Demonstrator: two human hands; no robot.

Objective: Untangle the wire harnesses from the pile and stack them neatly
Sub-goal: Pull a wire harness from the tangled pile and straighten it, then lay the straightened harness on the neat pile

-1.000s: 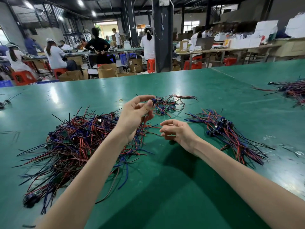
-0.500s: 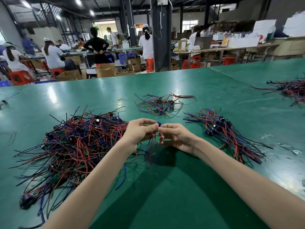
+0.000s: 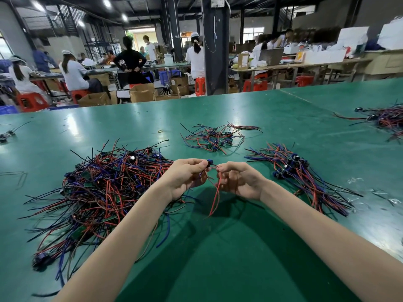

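Bare green surface [image 3: 229, 269] at near edge is open. Tangled wire pile [image 3: 98, 192] blocks left, harness bundle [image 3: 309, 179] right, smaller bunch [image 3: 218, 138] ahead; clear lanes btwn them.

Both bare arms reach forward and converge, wrists about level. The left hand [image 3: 185, 178] has its fingers curled, thumb and forefinger pinching the connector end of a wire harness [image 3: 209, 164]. The right hand [image 3: 239, 182] is just beside it, palm turned inward, fingers curled, its fingertips pinching the harness's red wire close to the left hand's fingertips.
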